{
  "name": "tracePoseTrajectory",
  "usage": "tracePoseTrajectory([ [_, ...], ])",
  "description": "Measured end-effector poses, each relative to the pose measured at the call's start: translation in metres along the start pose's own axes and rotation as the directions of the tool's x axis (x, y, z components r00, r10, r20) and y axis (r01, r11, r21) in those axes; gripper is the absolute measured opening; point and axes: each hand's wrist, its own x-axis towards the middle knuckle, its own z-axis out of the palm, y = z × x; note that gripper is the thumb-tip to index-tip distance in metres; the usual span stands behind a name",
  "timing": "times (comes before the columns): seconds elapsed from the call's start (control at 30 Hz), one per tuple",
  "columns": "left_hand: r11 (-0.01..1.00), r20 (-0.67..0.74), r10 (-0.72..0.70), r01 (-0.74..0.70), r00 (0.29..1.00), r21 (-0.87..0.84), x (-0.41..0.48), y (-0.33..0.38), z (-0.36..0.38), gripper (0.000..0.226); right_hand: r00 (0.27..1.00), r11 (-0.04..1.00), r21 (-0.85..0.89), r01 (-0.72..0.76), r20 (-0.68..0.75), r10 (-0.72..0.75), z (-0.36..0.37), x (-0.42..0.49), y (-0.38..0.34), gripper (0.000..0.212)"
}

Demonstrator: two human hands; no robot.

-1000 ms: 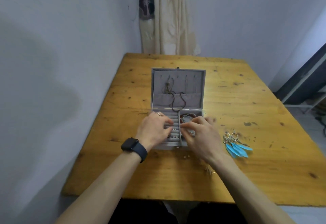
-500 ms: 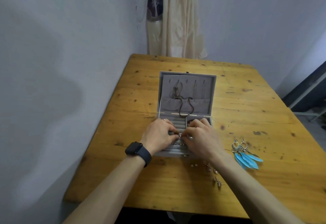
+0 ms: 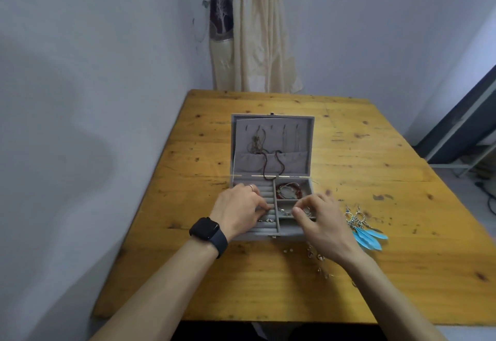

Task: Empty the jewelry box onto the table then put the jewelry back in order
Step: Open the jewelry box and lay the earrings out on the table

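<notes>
Whitewashed plaster walls [image 3: 80, 99] with a bluish cast meet in a corner behind the table, where a long cream curtain with a dark purple patterned top [image 3: 255, 45] hangs down to the far edge. A dark slanted frame [image 3: 461, 126] stands at the right. The yellow-orange knotty pine table [image 3: 349, 287] takes up most of the floor space in view, its planks scuffed and marked with dark spots. Near its middle sits the open grey velvet jewelry box [image 3: 247, 163], the lid leaning back and the base toward the person. A brown cord necklace [image 3: 279, 163] hangs from the lid's hooks, over the pocket and down into the base, with thin pale chains [image 3: 284, 136] beside it. The left hand [image 3: 239, 211], with a ring on one finger and a black smartwatch [image 3: 205, 229] on the wrist, lies on the ribbed ring rolls of the left compartment with fingers curled down. Whether it grips anything cannot be told. The right hand [image 3: 322, 222] hovers over the near right compartment, thumb and forefinger pinching a small silver piece [image 3: 307, 209] too tiny to identify. Red beaded bracelets [image 3: 288, 191] fill the far right compartment. Blue feather earrings on silver hoops [image 3: 366, 233] lie on the wood just right of the box. Small silver studs [image 3: 316, 256] are scattered on the wood in front of it, and a few more [image 3: 268, 220] sit in the ring rolls.
</notes>
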Motion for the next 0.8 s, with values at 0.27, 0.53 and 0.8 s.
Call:
tracePoseTrajectory([
  [0.27, 0.999, 0.11, 0.007, -0.01, 0.994, 0.035, 0.013, 0.008, -0.01, 0.01, 0.985, 0.987, 0.151, -0.048, -0.159, 0.072, -0.013, -0.063, 0.013, 0.014],
  [0.53, 0.994, 0.042, -0.063, 0.067, 0.997, -0.091, -0.007, 0.009, -0.021, 0.013, 0.974, 1.0, -0.001, -0.01, -0.228, 0.01, 0.003, -0.111, 0.027, 0.01],
  [0.8, 0.944, -0.203, -0.056, -0.014, 0.978, -0.33, -0.098, 0.048, 0.039, 0.007, 0.981, 0.983, -0.184, 0.026, -0.185, -0.061, 0.036, -0.12, 0.023, 0.006],
])
